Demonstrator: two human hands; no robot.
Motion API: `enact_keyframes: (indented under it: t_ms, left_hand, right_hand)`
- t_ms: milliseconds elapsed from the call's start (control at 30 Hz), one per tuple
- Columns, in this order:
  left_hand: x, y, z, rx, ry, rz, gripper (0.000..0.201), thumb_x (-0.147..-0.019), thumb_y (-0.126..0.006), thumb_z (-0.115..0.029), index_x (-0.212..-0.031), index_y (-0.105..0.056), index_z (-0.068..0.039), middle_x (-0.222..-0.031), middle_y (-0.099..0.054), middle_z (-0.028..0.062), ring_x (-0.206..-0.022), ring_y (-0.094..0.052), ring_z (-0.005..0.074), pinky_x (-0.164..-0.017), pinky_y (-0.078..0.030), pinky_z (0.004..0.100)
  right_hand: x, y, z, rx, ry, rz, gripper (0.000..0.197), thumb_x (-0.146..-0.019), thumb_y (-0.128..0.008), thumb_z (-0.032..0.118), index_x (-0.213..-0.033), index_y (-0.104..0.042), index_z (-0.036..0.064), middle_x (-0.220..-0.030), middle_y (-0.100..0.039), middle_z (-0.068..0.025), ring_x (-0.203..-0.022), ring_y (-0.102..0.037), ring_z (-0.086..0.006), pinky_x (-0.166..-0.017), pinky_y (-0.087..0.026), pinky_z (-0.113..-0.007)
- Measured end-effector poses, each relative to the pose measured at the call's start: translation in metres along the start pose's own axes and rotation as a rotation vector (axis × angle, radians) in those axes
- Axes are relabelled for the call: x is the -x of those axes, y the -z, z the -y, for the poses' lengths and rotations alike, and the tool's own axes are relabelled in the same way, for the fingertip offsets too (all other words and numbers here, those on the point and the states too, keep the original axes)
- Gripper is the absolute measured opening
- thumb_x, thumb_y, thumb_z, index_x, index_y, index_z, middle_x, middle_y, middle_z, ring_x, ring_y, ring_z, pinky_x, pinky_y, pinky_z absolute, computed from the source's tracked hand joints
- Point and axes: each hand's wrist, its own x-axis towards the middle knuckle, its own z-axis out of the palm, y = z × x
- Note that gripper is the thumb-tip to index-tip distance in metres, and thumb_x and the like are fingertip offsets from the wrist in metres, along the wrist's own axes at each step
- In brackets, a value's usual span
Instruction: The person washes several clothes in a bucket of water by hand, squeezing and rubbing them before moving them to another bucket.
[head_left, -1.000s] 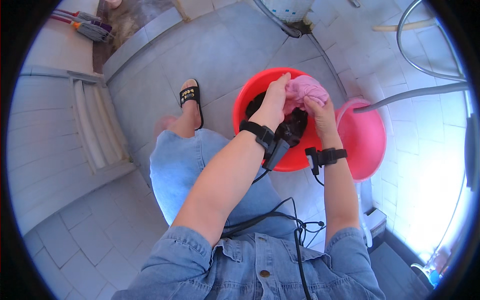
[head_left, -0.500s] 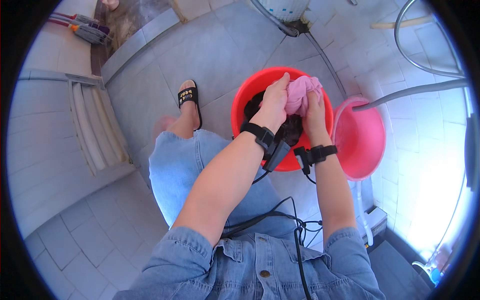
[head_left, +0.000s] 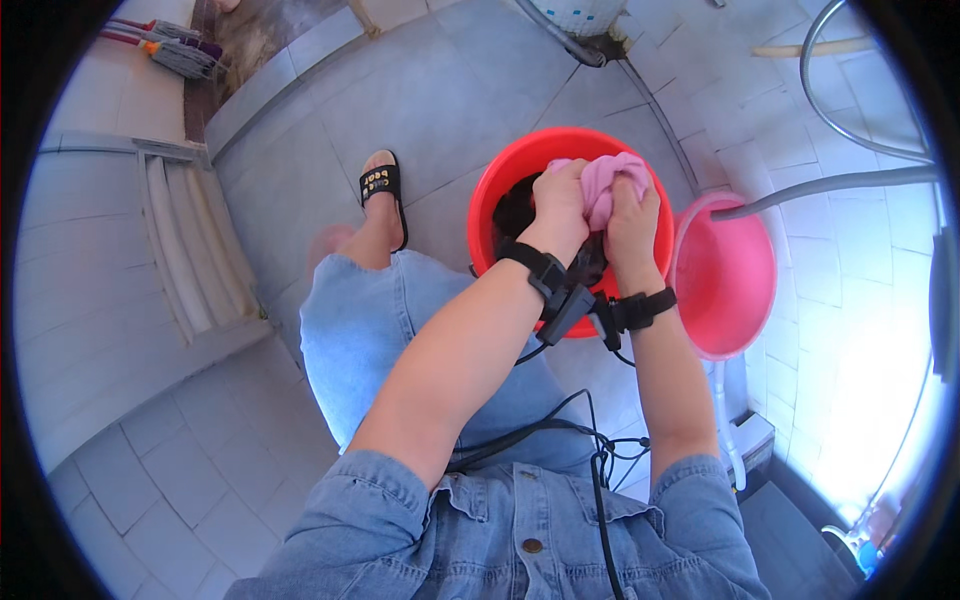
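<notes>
A pink cloth (head_left: 604, 185), twisted and bunched up, is held between both hands over a red basin (head_left: 488, 232). My left hand (head_left: 562, 205) is closed around the cloth's left part, with a bit of pink showing past the knuckles. On the cloth's right end my right hand (head_left: 634, 222) grips with the thumb on top. Below the hands, dark wet-looking cloth (head_left: 588, 262) lies in the basin, partly hidden by my left hand and wrist. A black strap with a small device sits on each wrist.
Right of the red basin stands a pink basin (head_left: 735, 285), with a grey hose (head_left: 830, 188) reaching to its rim. Black cables (head_left: 598, 440) hang across my lap. My slippered foot (head_left: 380, 185) rests on the grey tiles to the left. Mops (head_left: 180, 50) lean at the far left.
My left hand has turned over and closed tighter around the pink cloth, which is now more twisted. Both hands remain above the red basin.
</notes>
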Motion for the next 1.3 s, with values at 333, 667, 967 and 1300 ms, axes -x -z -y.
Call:
enact_keyframes:
  t_ms: [333,667,967,1300]
  left_hand:
    - [0.021,-0.018,-0.009,-1.061,-0.510,-0.027,0.013,-0.071,-0.058,-0.012,-0.071,-0.058,0.002,-0.069,-0.060,0.0176,-0.063,-0.056,0.0244,-0.060,-0.044,0.0354]
    - [-0.012,0.014,-0.018,-1.094,-0.265,0.162,0.008,-0.076,-0.047,0.004,-0.081,-0.053,0.001,-0.079,-0.057,0.0106,-0.071,-0.054,0.0156,-0.064,-0.045,0.0280]
    - [0.016,-0.023,-0.040,-0.928,-0.141,0.629,0.049,-0.067,-0.034,0.019,-0.103,-0.059,-0.003,-0.097,-0.059,0.0091,-0.091,-0.056,0.0170,-0.081,-0.043,0.0261]
    - [0.000,-0.003,-0.029,-0.903,0.362,-0.067,0.046,-0.089,-0.041,-0.036,-0.127,-0.043,-0.011,-0.130,-0.044,0.0136,-0.118,-0.043,0.0280,-0.095,-0.038,0.0435]
  right_hand:
    - [-0.012,0.010,0.000,-0.235,-0.304,-0.107,0.023,-0.090,-0.041,0.020,-0.092,-0.054,0.0018,-0.078,-0.058,-0.0062,-0.068,-0.057,-0.0154,-0.056,-0.045,-0.029]
    - [-0.007,0.071,-0.014,0.099,-0.380,0.452,0.047,-0.069,-0.047,0.004,-0.116,-0.050,-0.0008,-0.109,-0.056,-0.0085,-0.107,-0.049,-0.0173,-0.092,-0.038,-0.029]
    - [-0.035,0.076,-0.062,0.417,0.091,0.379,0.056,-0.077,-0.065,0.013,-0.126,-0.040,0.0037,-0.122,-0.049,-0.0086,-0.114,-0.046,-0.0222,-0.094,-0.037,-0.032]
    - [-0.002,0.046,0.023,0.025,-0.022,0.276,0.064,-0.066,-0.074,0.008,-0.123,-0.045,0.0047,-0.116,-0.054,-0.0044,-0.106,-0.051,-0.0142,-0.092,-0.040,-0.028]
